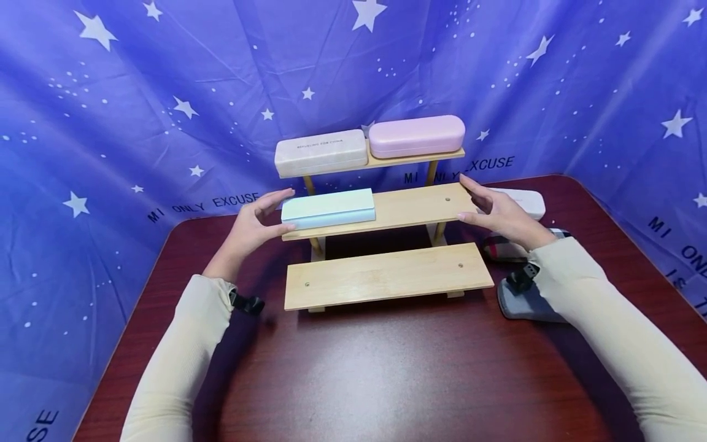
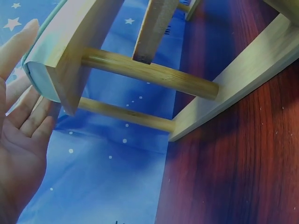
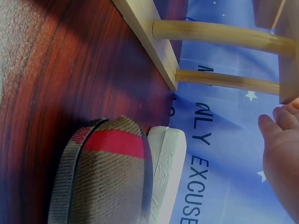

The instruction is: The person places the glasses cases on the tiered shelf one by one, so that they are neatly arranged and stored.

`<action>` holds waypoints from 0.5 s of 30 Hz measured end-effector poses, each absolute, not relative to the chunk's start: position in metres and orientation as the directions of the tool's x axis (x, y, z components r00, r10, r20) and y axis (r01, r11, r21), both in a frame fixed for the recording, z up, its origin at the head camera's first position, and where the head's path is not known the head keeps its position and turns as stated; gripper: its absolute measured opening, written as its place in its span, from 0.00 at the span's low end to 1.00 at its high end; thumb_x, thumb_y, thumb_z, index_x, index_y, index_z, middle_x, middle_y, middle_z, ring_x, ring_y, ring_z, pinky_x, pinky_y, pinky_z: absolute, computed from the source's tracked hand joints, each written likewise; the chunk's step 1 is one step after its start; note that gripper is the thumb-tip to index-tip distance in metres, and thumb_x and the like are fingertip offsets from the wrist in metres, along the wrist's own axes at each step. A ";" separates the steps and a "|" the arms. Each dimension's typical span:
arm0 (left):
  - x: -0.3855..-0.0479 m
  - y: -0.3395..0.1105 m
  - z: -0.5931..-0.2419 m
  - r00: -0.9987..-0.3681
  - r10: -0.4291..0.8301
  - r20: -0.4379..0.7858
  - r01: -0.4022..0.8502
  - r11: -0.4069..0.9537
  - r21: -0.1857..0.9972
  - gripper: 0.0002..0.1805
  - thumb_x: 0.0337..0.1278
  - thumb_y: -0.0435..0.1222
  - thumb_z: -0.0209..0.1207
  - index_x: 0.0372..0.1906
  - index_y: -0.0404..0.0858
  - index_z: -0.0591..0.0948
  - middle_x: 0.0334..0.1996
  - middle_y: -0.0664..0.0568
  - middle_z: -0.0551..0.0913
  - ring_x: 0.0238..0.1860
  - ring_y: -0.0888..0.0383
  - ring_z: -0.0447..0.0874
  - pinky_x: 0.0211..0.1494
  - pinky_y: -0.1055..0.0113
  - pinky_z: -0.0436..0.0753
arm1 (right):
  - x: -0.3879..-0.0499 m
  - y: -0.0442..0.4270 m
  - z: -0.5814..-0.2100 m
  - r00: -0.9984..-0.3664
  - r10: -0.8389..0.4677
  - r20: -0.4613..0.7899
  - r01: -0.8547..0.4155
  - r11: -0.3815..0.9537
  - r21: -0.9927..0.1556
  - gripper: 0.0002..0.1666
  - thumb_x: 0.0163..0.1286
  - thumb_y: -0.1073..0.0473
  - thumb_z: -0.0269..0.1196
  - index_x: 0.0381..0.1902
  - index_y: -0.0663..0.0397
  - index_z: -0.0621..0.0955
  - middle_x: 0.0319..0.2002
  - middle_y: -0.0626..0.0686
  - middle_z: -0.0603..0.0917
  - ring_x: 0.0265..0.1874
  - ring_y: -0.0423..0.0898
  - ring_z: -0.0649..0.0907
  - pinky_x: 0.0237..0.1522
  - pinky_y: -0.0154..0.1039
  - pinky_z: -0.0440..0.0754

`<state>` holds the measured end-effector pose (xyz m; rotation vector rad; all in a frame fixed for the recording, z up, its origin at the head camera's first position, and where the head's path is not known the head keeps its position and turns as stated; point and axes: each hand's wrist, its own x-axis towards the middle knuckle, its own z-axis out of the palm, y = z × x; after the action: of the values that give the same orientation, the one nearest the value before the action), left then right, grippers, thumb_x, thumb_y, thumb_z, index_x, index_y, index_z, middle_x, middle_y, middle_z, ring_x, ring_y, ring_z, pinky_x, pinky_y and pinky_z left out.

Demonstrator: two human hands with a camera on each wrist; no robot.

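Observation:
A pale mint glasses case [image 1: 328, 209] lies on the left part of the middle shelf [image 1: 411, 207] of a three-tier wooden stand. My left hand [image 1: 256, 219] is at that case's left end, thumb by the front and the other fingers, fairly straight, toward the back. In the left wrist view the hand [image 2: 23, 116] stays beside the case's end [image 2: 43, 80]. At the middle shelf's right end is my right hand [image 1: 499, 212], thumb near the front edge and fingers near the back corner. The right wrist view shows only part of this hand [image 3: 285, 149], by the board's edge.
On the top tier sit a whitish glasses case [image 1: 321, 153] and a pink one [image 1: 417, 136]. The bottom shelf [image 1: 386, 276] is bare wood. Right of the stand lie a white case [image 1: 521, 201], a plaid case [image 3: 112, 172] and a grey-blue case [image 1: 530, 304]. A starry blue curtain [image 1: 309, 61] hangs behind.

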<state>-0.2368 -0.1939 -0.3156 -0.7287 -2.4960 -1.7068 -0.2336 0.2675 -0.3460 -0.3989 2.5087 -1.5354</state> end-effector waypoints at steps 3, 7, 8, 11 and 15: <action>-0.237 -0.198 -0.319 -0.897 0.349 0.272 0.382 0.300 0.874 0.35 0.46 0.26 0.67 0.64 0.31 0.70 0.64 0.40 0.69 0.65 0.44 0.66 0.68 0.54 0.63 | -0.230 0.274 -0.344 -0.951 -0.310 -0.001 -0.151 0.465 -0.872 0.48 0.66 0.52 0.62 0.75 0.40 0.47 0.75 0.45 0.45 0.72 0.52 0.49 0.69 0.49 0.50; -0.243 -0.207 -0.330 -0.904 0.329 0.272 0.374 0.304 0.876 0.36 0.45 0.26 0.68 0.64 0.35 0.71 0.65 0.43 0.70 0.67 0.49 0.64 0.69 0.53 0.60 | -0.221 0.287 -0.341 -0.953 -0.302 -0.010 -0.161 0.535 -0.829 0.47 0.66 0.51 0.62 0.74 0.33 0.47 0.75 0.44 0.45 0.72 0.54 0.51 0.68 0.53 0.52; -0.244 -0.209 -0.333 -0.904 0.328 0.275 0.375 0.298 0.878 0.36 0.45 0.26 0.68 0.64 0.35 0.71 0.65 0.44 0.70 0.67 0.50 0.64 0.69 0.54 0.60 | -0.218 0.291 -0.341 -0.954 -0.299 -0.019 -0.156 0.552 -0.819 0.47 0.67 0.51 0.61 0.74 0.32 0.47 0.75 0.44 0.45 0.72 0.55 0.51 0.68 0.53 0.52; -0.245 -0.213 -0.338 -0.899 0.326 0.292 0.387 0.283 0.878 0.36 0.45 0.26 0.68 0.65 0.36 0.71 0.64 0.45 0.70 0.67 0.53 0.64 0.70 0.60 0.61 | -0.210 0.305 -0.340 -0.959 -0.280 -0.037 -0.145 0.602 -0.785 0.45 0.67 0.49 0.60 0.73 0.26 0.48 0.74 0.44 0.47 0.71 0.55 0.53 0.69 0.40 0.56; -0.241 -0.218 -0.341 -0.890 0.319 0.326 0.411 0.250 0.877 0.36 0.45 0.24 0.67 0.65 0.34 0.70 0.64 0.41 0.70 0.66 0.54 0.66 0.68 0.63 0.63 | -0.196 0.322 -0.340 -0.965 -0.262 -0.014 -0.161 0.634 -0.756 0.43 0.67 0.52 0.61 0.72 0.23 0.51 0.74 0.48 0.51 0.70 0.56 0.57 0.54 0.15 0.61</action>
<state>-0.2406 -0.2177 -0.3412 -0.7078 -2.4182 -1.7375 -0.1961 0.3218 -0.3400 -0.3551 2.7270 -1.2440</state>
